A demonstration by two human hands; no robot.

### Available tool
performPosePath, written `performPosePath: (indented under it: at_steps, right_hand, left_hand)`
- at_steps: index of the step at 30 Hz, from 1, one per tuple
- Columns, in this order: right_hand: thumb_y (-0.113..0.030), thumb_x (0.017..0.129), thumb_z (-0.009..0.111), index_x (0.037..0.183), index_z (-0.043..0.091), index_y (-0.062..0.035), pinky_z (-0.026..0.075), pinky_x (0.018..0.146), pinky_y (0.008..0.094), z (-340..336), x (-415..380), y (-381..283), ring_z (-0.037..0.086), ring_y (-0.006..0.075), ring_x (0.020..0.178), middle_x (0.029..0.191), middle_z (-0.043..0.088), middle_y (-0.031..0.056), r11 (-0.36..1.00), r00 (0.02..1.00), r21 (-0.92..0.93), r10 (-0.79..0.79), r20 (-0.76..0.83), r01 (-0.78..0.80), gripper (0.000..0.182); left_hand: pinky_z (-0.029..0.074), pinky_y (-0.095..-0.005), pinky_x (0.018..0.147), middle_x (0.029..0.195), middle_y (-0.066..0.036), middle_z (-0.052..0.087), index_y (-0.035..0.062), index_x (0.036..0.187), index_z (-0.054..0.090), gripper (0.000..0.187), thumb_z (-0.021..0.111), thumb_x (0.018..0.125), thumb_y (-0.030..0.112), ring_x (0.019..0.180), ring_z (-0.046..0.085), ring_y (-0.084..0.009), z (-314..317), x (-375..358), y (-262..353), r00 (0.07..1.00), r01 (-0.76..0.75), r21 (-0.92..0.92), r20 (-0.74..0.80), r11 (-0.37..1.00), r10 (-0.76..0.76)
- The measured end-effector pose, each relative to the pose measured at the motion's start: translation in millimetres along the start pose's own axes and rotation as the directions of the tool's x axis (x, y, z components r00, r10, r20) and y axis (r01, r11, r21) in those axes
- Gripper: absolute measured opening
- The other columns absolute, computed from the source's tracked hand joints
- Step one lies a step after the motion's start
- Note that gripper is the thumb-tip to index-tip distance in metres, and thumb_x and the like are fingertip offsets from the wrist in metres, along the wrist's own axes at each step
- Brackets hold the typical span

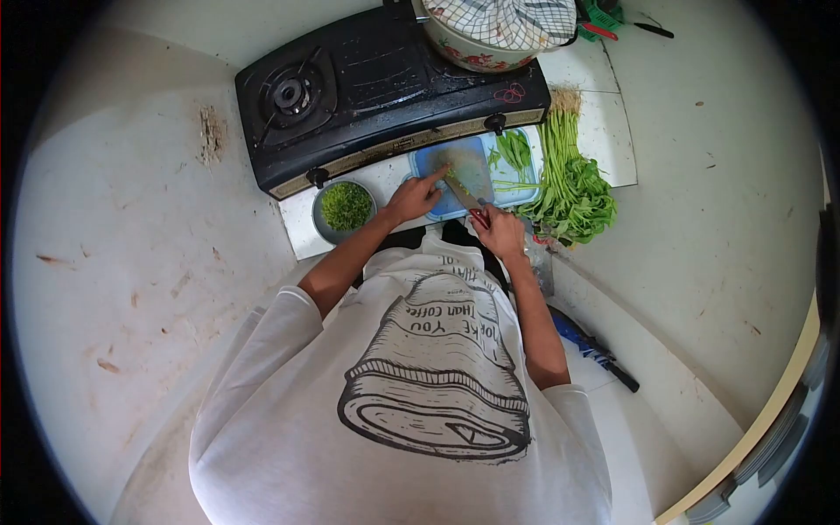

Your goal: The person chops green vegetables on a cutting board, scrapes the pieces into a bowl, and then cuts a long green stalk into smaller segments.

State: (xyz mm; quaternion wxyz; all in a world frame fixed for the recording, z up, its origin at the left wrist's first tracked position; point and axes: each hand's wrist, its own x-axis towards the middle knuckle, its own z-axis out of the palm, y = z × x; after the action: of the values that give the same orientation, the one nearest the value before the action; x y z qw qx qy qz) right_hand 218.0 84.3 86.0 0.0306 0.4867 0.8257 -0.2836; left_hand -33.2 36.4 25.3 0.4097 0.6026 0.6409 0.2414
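Observation:
My right hand (501, 233) is closed around the red handle of a knife (464, 195), its blade pointing up and left over a blue chopping board (427, 160). Close to the blade's tip is my left hand (415, 199), with the index finger stretched out and no object visible in it. Small green bits show along the blade near that fingertip. Left of this hand stands a grey bowl (320, 226) of finely chopped greens (346, 206). Some cut leaves and stalks (514, 150) lie at the board's right, beside a large bunch of leafy greens (573, 188).
A black two-burner gas stove (376, 79) stands just beyond the board. On its right side sits a flowered pot (477, 54) covered by a checked cloth (503, 19). A green basket (602, 17) and another knife (654, 31) are at the far right.

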Motion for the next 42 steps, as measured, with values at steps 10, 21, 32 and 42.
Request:
performPosePath:
  at_steps: [10,21,32,42]
  right_hand:
    - [-0.035,0.086,0.075,0.094,0.063,-0.0078,0.056,0.068,0.0467,16.4,1.3,-28.2,0.072,0.0360,0.075,0.082,0.073,0.0148,0.998,0.996,0.018,0.056,-0.062,-0.055,0.030]
    - [-0.038,0.087,0.073,0.095,0.064,-0.0066,0.056,0.071,0.0476,15.4,-22.0,-36.3,0.071,0.0365,0.078,0.086,0.073,0.0153,0.982,0.978,0.036,0.187,-0.090,-0.184,0.033]
    - [-0.036,0.098,0.063,0.106,0.064,-0.0069,0.050,0.076,0.0506,36.0,-41.0,1.2,0.068,0.0376,0.086,0.092,0.069,0.0145,0.983,0.965,0.130,0.154,-0.211,-0.129,0.031]
    - [-0.041,0.104,0.048,0.127,0.060,-0.0154,0.045,0.089,0.0572,17.4,8.2,23.7,0.061,0.0331,0.114,0.119,0.063,0.0129,0.969,0.999,-0.245,0.031,0.035,-0.021,0.036]
  left_hand:
    - [0.053,-0.0486,0.064,0.071,-0.020,0.065,0.0335,0.157,0.039,0.069,0.059,0.093,0.014,0.060,0.064,-0.0382,-13.3,-2.8,7.4,0.946,-0.242,0.083,0.243,0.967,0.216]
    - [0.053,-0.0455,0.060,0.068,-0.016,0.065,0.0276,0.161,0.029,0.076,0.062,0.094,0.014,0.059,0.065,-0.0343,-31.1,25.1,-21.2,0.938,-0.288,0.110,0.233,0.951,0.257]
    - [0.052,-0.0341,0.062,0.070,-0.009,0.069,0.0139,0.159,0.036,0.067,0.064,0.098,0.015,0.059,0.065,-0.0180,-25.8,13.7,-37.6,0.980,-0.070,-0.170,0.174,0.983,0.100]
    - [0.044,-0.0255,0.059,0.075,-0.003,0.070,0.0096,0.153,0.046,0.058,0.065,0.098,0.011,0.060,0.051,-0.0045,-34.2,4.3,-38.7,0.999,0.014,-0.309,0.042,0.951,-0.001]
